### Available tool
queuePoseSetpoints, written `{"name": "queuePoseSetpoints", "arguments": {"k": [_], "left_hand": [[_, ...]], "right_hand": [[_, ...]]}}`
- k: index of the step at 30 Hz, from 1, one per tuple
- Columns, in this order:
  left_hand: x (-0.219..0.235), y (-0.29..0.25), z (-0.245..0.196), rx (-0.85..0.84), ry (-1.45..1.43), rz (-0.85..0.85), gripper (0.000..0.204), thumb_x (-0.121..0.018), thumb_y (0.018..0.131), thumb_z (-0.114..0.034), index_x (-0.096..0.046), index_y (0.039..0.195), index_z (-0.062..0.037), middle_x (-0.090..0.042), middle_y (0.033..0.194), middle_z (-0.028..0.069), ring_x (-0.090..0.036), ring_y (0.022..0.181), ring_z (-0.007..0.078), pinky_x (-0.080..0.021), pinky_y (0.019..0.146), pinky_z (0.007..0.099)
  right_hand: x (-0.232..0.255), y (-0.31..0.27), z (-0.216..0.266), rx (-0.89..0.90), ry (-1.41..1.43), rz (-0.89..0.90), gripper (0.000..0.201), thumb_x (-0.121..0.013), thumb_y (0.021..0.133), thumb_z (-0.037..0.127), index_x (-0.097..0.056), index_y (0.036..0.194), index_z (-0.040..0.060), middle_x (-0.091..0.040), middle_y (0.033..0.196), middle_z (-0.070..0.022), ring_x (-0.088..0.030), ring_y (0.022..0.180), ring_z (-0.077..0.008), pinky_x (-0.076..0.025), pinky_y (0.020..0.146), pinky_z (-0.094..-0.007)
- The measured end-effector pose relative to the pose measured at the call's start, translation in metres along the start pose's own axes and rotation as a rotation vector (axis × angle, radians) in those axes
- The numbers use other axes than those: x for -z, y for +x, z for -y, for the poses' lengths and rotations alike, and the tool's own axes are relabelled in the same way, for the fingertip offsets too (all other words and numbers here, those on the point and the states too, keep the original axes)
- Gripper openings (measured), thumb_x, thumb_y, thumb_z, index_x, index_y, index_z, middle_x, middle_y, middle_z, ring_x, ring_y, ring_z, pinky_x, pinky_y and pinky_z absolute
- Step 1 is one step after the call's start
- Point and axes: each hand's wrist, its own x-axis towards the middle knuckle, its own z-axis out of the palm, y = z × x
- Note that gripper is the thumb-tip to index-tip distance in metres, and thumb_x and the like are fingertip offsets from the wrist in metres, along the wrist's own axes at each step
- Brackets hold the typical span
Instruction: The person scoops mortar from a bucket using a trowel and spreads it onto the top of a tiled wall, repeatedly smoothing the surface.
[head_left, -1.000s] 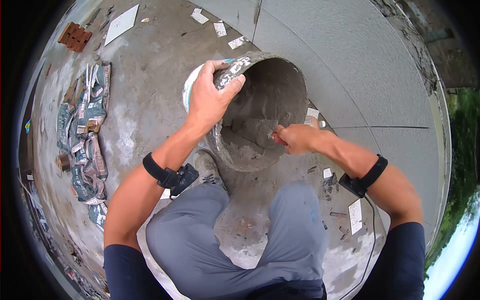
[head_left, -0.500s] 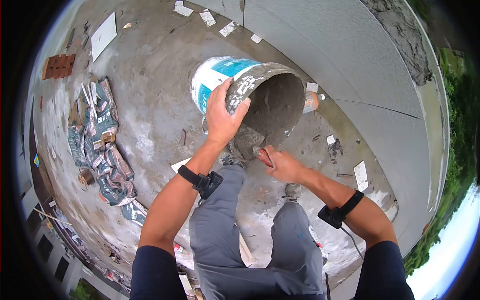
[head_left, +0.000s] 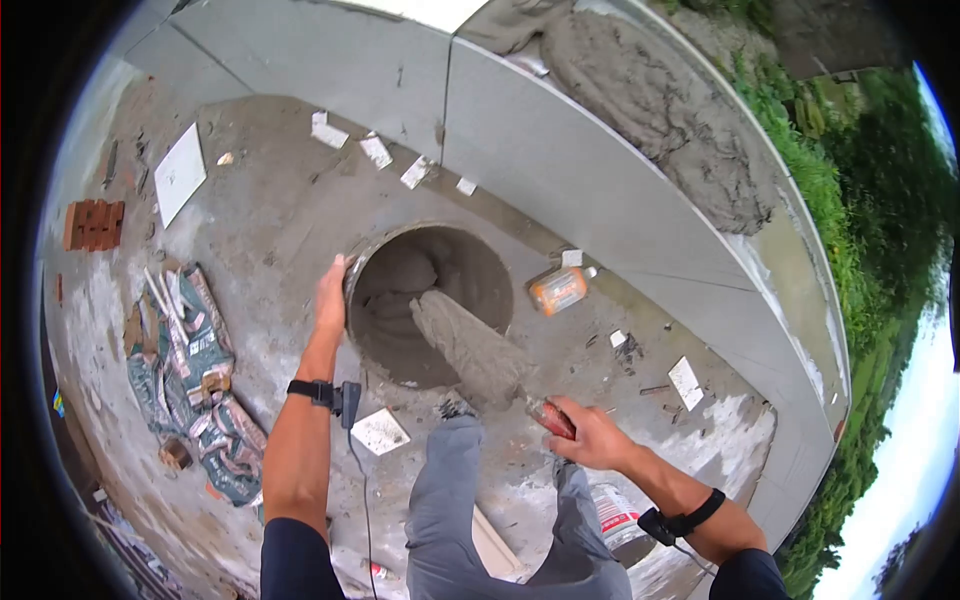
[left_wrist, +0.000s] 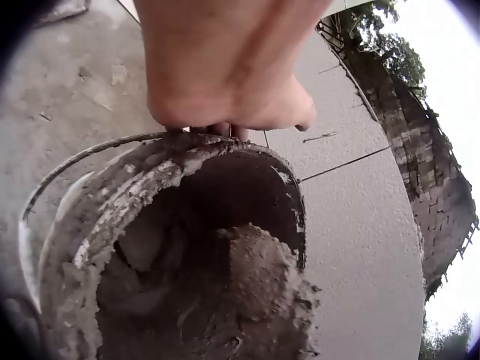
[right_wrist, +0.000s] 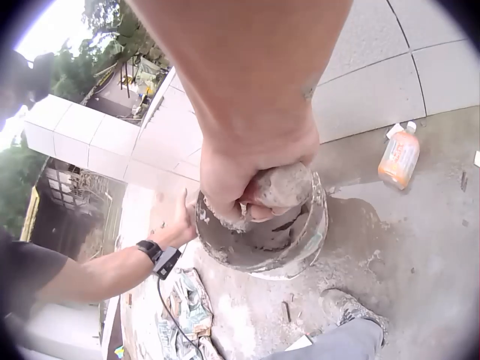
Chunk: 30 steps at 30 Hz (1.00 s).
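A mortar-crusted bucket (head_left: 494,278) stands on the floor, its mouth facing up and grey mortar inside. My left hand (head_left: 331,300) touches its outer left side near the rim; in the left wrist view the fingers of that hand (left_wrist: 225,90) are partly hidden behind the rim. My right hand (head_left: 592,438) grips the red handle (head_left: 554,419) of a trowel whose blade is covered by a long heap of mortar (head_left: 468,345). The heap spans from over the bucket's mouth to past its near right rim. In the right wrist view my right hand (right_wrist: 259,180) hides most of the trowel.
An orange-labelled bottle (head_left: 559,290) lies right of the bucket, near a low grey wall (head_left: 600,230) with mortar on top. White tile pieces (head_left: 380,431) are scattered about. Crumpled bags (head_left: 207,340) and red bricks (head_left: 94,225) lie left. Another bucket (head_left: 615,515) is beside my leg.
The bucket has gone from tilted to upright. My left hand has shifted from over its rim to its side. My right hand has drawn the trowel up out of the bucket, loaded with mortar.
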Motion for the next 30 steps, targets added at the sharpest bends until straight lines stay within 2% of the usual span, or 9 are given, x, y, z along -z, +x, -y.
{"name": "queuePoseSetpoints", "arguments": {"k": [7, 13, 17, 22, 23, 24, 26, 27, 30], "left_hand": [[0.047, 0.066, -0.001, 0.068, 0.005, 0.070, 0.071, -0.044, 0.101, -0.056, -0.061, 0.133, 0.0047, -0.065, 0.130, 0.0155, -0.059, 0.120, 0.0238, -0.040, 0.106, 0.0345], [0.079, 0.089, 0.014, 0.210, -0.050, -0.003, 0.080, -0.045, 0.100, -0.059, -0.042, 0.149, 0.0046, -0.046, 0.152, 0.0190, -0.043, 0.140, 0.0293, -0.031, 0.116, 0.0337], [0.134, -0.021, 0.021, 0.156, 0.298, -0.210, 0.076, -0.046, 0.102, -0.052, -0.037, 0.151, 0.0060, -0.040, 0.155, 0.0219, -0.037, 0.144, 0.0321, -0.026, 0.119, 0.0369], [0.177, -0.166, 0.041, 0.133, 0.693, -0.285, 0.069, -0.047, 0.103, -0.047, -0.046, 0.144, 0.0084, -0.046, 0.149, 0.0267, -0.041, 0.140, 0.0372, -0.028, 0.118, 0.0403], [0.144, -0.220, -0.015, 0.143, 0.609, -0.227, 0.066, -0.048, 0.103, -0.045, -0.048, 0.141, 0.0095, -0.047, 0.147, 0.0273, -0.043, 0.138, 0.0390, -0.031, 0.116, 0.0415], [0.147, -0.246, -0.021, 0.277, 0.757, -0.181, 0.063, -0.051, 0.102, -0.041, -0.051, 0.137, 0.0104, -0.053, 0.141, 0.0273, -0.048, 0.132, 0.0400, -0.036, 0.112, 0.0424], [0.168, -0.299, -0.002, 0.166, 0.843, -0.178, 0.057, -0.054, 0.099, -0.038, -0.056, 0.132, 0.0092, -0.063, 0.126, 0.0256, -0.058, 0.118, 0.0363, -0.044, 0.102, 0.0396], [0.176, -0.315, 0.008, 0.701, 0.312, 0.035, 0.069, -0.057, 0.101, -0.040, -0.025, 0.160, -0.0212, -0.022, 0.164, 0.0089, -0.036, 0.139, 0.0269, -0.052, 0.097, 0.0489], [0.148, -0.350, -0.004, 0.390, 0.967, 0.023, 0.049, -0.051, 0.104, -0.027, -0.046, 0.150, -0.0113, -0.045, 0.152, 0.0133, -0.048, 0.132, 0.0288, -0.050, 0.099, 0.0470]], "right_hand": [[0.094, -0.067, 0.085, -0.190, 0.007, -0.175, 0.057, -0.074, 0.085, 0.026, -0.052, 0.132, 0.0042, -0.067, 0.086, -0.0206, -0.067, 0.072, -0.0359, -0.053, 0.069, -0.0398], [0.185, -0.126, 0.136, -0.143, -0.280, -0.560, 0.056, -0.076, 0.083, 0.024, -0.054, 0.128, 0.0009, -0.067, 0.084, -0.0180, -0.066, 0.069, -0.0347, -0.052, 0.066, -0.0376], [0.248, -0.148, 0.130, -0.012, -0.532, -0.860, 0.054, -0.075, 0.080, 0.019, -0.054, 0.127, 0.0036, -0.067, 0.084, -0.0178, -0.066, 0.073, -0.0382, -0.053, 0.066, -0.0411], [0.324, -0.056, 0.024, -0.190, -0.464, -0.680, 0.033, -0.067, 0.082, 0.020, -0.053, 0.108, 0.0054, -0.066, 0.076, -0.0221, -0.065, 0.077, -0.0457, -0.050, 0.069, -0.0531], [0.338, -0.043, 0.010, -0.211, -0.553, -0.639, 0.029, -0.066, 0.081, 0.019, -0.053, 0.103, 0.0052, -0.067, 0.077, -0.0226, -0.066, 0.077, -0.0452, -0.050, 0.069, -0.0545], [0.340, -0.051, 0.001, -0.230, -0.528, -0.648, 0.029, -0.066, 0.081, 0.019, -0.053, 0.103, 0.0052, -0.067, 0.077, -0.0226, -0.066, 0.077, -0.0452, -0.050, 0.069, -0.0545], [0.354, -0.059, -0.010, -0.194, -0.568, -0.656, 0.029, -0.067, 0.080, 0.019, -0.055, 0.103, 0.0058, -0.067, 0.077, -0.0223, -0.066, 0.076, -0.0447, -0.049, 0.069, -0.0551], [0.363, -0.076, -0.006, -0.179, -0.499, -0.690, 0.030, -0.067, 0.079, 0.019, -0.055, 0.104, 0.0064, -0.067, 0.076, -0.0221, -0.065, 0.075, -0.0445, -0.049, 0.068, -0.0554], [0.397, -0.132, -0.013, -0.208, -0.480, -0.702, 0.031, -0.067, 0.079, 0.019, -0.054, 0.105, 0.0066, -0.067, 0.075, -0.0211, -0.065, 0.074, -0.0446, -0.049, 0.068, -0.0555]]}}
